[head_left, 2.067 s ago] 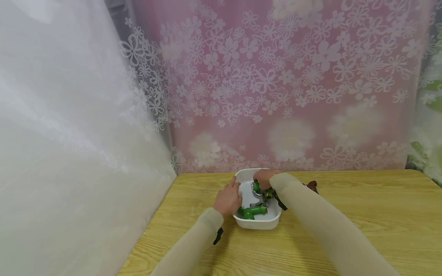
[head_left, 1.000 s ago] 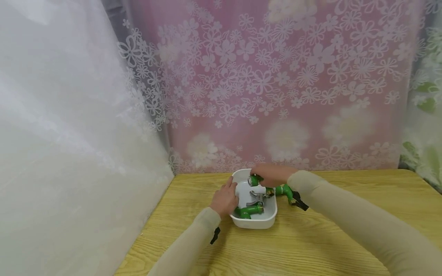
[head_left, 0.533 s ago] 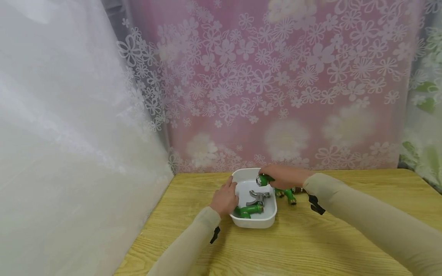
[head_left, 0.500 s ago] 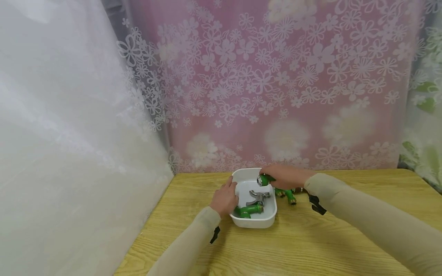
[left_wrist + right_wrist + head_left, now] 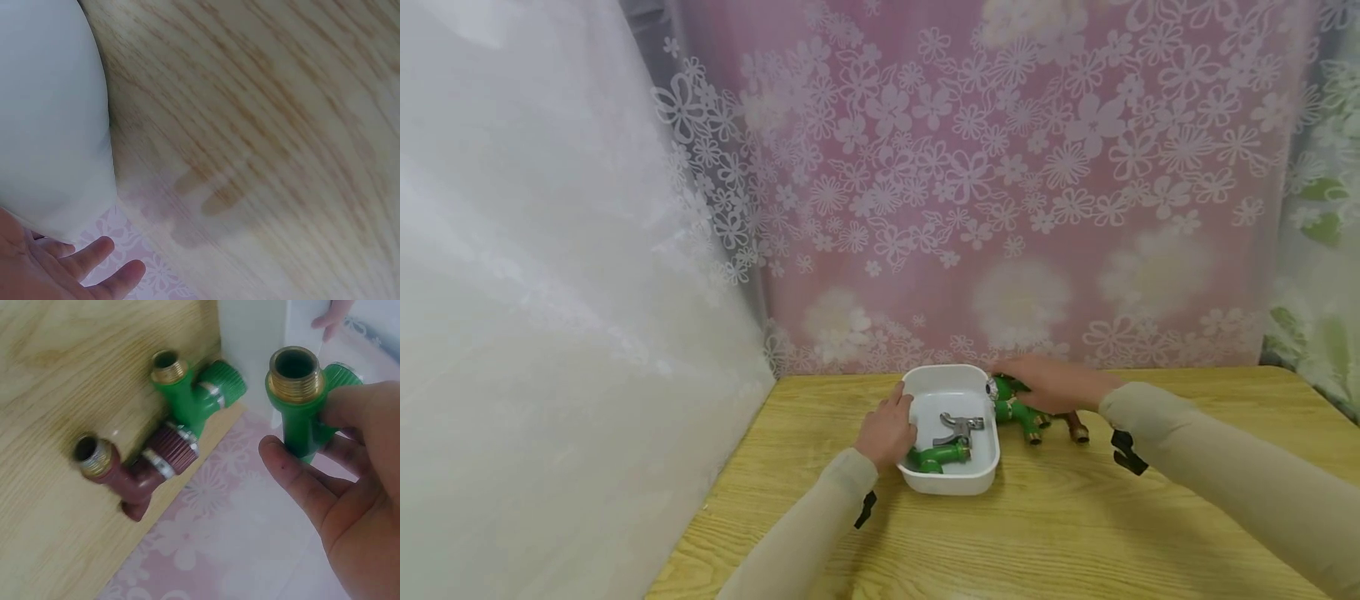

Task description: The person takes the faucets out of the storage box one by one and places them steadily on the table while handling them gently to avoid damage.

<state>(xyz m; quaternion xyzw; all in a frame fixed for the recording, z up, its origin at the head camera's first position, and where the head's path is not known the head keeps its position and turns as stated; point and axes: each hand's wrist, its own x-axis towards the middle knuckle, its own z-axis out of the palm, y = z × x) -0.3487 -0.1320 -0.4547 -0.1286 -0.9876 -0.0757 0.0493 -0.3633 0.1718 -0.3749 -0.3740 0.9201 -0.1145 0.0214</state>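
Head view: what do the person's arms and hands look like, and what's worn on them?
The left hand and right hand wear no gloves. Both arms have long, plain beige sleeves reaching the wrists. A small black piece, perhaps part of a strap, shows beneath each wrist.

The person I'm watching wears a long, plain, cream-beige cloth left sleeve [image 5: 805,533] and a matching right sleeve [image 5: 1232,467], both reaching the wrist. A short black strap-like piece [image 5: 865,510] pokes out at about five o'clock from the left cuff [image 5: 853,468]; another angular black piece [image 5: 1127,454] juts at six o'clock below the right cuff [image 5: 1126,406].
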